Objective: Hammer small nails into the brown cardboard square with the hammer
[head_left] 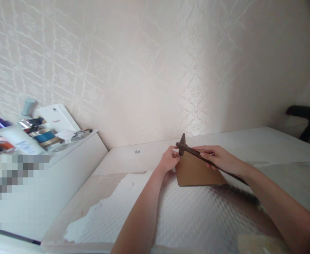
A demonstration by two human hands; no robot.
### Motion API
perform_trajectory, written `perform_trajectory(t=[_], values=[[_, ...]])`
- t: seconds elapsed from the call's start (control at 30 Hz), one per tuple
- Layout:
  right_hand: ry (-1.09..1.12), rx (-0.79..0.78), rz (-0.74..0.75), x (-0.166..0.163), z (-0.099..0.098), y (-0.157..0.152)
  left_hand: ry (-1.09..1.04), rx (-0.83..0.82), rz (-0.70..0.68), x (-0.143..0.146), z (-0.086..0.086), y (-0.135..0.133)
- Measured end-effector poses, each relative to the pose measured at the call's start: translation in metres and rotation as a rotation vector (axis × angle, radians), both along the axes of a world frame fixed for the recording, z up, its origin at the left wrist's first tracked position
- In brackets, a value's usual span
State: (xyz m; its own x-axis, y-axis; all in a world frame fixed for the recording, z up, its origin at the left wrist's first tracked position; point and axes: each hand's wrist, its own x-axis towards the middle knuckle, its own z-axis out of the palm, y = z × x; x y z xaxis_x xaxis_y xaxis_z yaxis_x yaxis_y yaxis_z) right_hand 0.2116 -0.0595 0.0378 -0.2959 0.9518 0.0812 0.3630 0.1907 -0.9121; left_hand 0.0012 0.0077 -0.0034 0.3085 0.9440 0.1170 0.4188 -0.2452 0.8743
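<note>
Where the two bare arms meet, approx. centre-right of the view, a dark brown hammer (pixel 195 152) sits b/w the hands, above a brown board (pixel 197 173). R hand (pixel 221 157) has its fingers closed on the handle, holding it partway along; the lower handle runs on under the palm toward the R forearm. L hand (pixel 169 159) is just beside the hammer's head, on its left, fingers curled, thumb & fingertips close together by the board's upper L corner; can't tell if they pinch the board or something small.

Hammer's long axis is diagonal: head at upper L, handle sloping down to lower R. The head lies crosswise to the handle, approx. vertical in view, w/ its narrow end pointing up & its other end pointing down toward the board's upper L corner. Can't tell if it touches.

The board is tilted, w/ a row of small dark marks nr its top edge. Under the arms: a white bubbly-textured sheet (pixel 189 215) on a pale tabletop (pixel 245 146). A few tiny shiny bits (pixel 137 151) lie nr the wall (pixel 139 77), L of the hands. Far L: a white cabinet (pixel 75 176) topped w/ bottles, tubes & a white box (pixel 57 118).
</note>
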Motion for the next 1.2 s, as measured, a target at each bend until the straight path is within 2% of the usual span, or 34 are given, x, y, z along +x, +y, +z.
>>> perform_trajectory(t=[0.17,0.3,0.47,0.63,1.2], values=[[0.022,0.049,-0.035,0.0011,0.0007,-0.0002,-0.056,-0.046,-0.039,0.0003,0.0023,-0.0004],[0.008,-0.003,-0.007,-0.0005,0.001,-0.0005,-0.044,-0.04,-0.043,0.0,0.0022,-0.0003],[0.035,0.037,-0.026,-0.0003,-0.0002,-0.0001,-0.062,-0.033,-0.049,-0.0008,-0.0014,0.0018],[0.022,0.007,0.013,-0.0009,0.0004,-0.0006,-0.029,-0.009,-0.037,-0.0013,-0.002,0.0023],[0.08,-0.016,-0.02,-0.0039,0.0041,-0.0027,-0.037,-0.039,-0.038,-0.0005,0.0017,-0.0006]])
